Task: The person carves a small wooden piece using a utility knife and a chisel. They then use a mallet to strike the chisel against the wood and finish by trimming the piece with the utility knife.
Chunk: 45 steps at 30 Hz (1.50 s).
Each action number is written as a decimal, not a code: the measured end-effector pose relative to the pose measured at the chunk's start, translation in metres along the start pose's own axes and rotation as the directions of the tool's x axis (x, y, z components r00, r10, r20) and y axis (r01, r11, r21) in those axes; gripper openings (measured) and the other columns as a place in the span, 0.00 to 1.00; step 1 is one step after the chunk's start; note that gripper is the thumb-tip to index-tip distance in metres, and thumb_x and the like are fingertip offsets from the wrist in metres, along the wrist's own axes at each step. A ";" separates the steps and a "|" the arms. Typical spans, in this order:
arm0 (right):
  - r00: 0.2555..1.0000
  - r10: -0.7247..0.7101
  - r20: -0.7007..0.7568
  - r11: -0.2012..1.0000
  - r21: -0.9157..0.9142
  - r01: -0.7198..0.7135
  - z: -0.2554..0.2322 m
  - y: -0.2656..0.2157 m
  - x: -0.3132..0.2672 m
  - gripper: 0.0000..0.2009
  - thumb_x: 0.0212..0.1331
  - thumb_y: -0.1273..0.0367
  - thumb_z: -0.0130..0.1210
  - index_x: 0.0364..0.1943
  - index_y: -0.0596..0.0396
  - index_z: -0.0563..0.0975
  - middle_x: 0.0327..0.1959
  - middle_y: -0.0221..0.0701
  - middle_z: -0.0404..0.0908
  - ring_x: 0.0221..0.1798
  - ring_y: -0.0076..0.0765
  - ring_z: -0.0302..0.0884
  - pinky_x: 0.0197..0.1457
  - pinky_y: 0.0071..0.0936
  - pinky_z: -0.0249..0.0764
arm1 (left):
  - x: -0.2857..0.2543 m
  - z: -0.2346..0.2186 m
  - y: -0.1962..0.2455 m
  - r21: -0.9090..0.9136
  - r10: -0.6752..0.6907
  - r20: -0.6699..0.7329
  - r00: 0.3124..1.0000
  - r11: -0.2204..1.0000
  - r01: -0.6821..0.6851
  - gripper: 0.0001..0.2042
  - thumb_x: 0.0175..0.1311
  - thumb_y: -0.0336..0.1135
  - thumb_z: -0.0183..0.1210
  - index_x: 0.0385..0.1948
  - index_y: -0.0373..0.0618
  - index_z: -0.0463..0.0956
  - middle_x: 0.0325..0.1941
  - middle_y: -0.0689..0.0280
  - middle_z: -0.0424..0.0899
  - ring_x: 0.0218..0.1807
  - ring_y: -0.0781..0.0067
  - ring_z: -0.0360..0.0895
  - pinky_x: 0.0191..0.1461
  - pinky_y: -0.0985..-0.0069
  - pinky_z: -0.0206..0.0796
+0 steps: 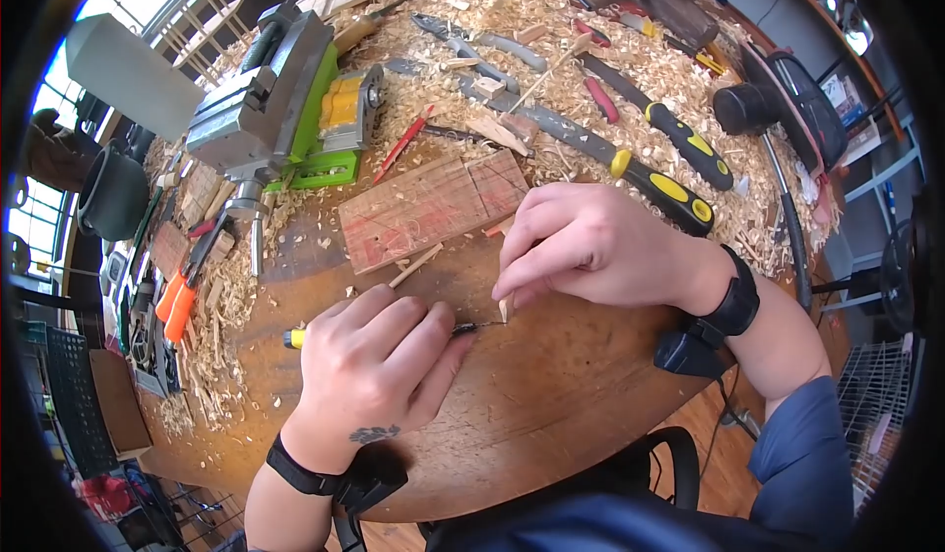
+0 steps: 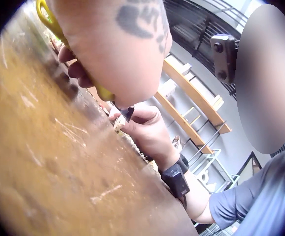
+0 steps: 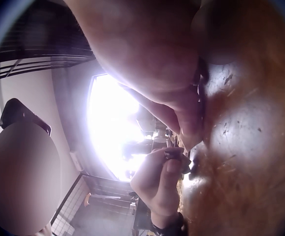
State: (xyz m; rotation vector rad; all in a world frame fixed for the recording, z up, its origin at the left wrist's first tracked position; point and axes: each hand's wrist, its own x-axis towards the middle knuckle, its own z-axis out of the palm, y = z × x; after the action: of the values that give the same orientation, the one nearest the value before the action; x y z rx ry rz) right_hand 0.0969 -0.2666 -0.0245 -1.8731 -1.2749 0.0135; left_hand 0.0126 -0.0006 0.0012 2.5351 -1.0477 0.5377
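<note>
My left hand (image 1: 379, 365) grips a yellow-handled knife (image 1: 294, 338), its butt end sticking out on the left and its thin dark blade pointing right. Most of the handle is hidden in the fist. The right hand (image 1: 600, 247) pinches a small pale piece of wood (image 1: 505, 310) between thumb and fingers, low over the table. The blade tip comes right up to the wood's lower end. In the left wrist view, the dark blade (image 2: 127, 113) overlaps the wood (image 2: 119, 123). The right wrist view shows both hands close together beside the tabletop.
A reddish marked board (image 1: 433, 212) lies beyond the hands, with a thin wood stick (image 1: 415, 266) before it. A metal vise (image 1: 261, 109) stands at the left. Yellow-black handled files (image 1: 660, 188) lie among wood shavings (image 1: 581, 89). Orange-handled pliers (image 1: 179, 301) are on the far left.
</note>
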 end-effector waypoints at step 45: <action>0.998 0.040 0.056 0.997 0.061 -0.044 0.004 0.001 0.003 0.07 0.58 0.70 0.71 0.40 0.43 0.93 0.40 0.25 0.89 0.48 0.37 0.85 0.53 0.34 0.81 | 0.001 0.014 0.000 0.163 0.177 0.043 0.983 0.970 -0.182 0.06 0.50 0.34 0.64 0.29 0.48 0.80 0.24 0.73 0.72 0.28 0.76 0.76 0.25 0.73 0.67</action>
State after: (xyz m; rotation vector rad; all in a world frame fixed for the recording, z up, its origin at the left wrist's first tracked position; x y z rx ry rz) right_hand 0.0975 -0.2623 -0.0264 -1.8574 -1.2578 0.1259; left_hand 0.0157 -0.0075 -0.0104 2.6120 -1.3024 0.6656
